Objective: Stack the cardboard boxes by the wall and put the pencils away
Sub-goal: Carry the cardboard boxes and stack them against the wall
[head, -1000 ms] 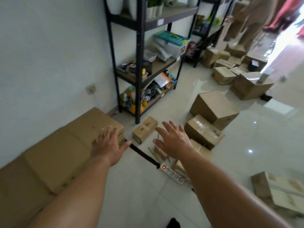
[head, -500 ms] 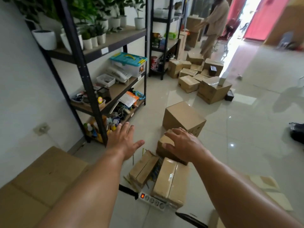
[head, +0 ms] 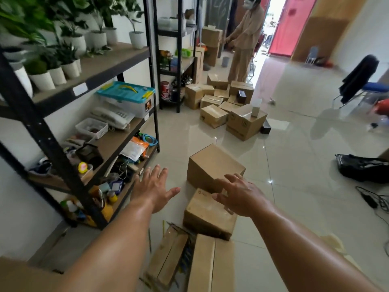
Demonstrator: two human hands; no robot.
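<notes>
4 boxes lie on the tiled floor just ahead: a big box [head: 212,165] farthest off, a taped box [head: 207,214] touching its near side, then a long box [head: 210,264] and a flat box [head: 166,256] side by side nearest the camera. A thin yellow pencil [head: 163,226] lies on the tiles just left of the taped box, and more thin sticks show in the gap between the 2 nearest boxes, too blurred to name.

The right hand [head: 240,192] hovers with fingers spread and slightly bent over the far end of the taped box, fingertips at the big box's near corner; contact cannot be told. The left hand [head: 154,186] is spread flat, palm down, above bare floor left of the boxes, holding nothing.

Another box [head: 19,277] sits against the wall at lower left. A black shelf [head: 90,131] with pots and clutter stands along that wall. Further off are a pile of boxes [head: 227,106], a person [head: 246,43] and, to the right, a black bag [head: 362,170].
</notes>
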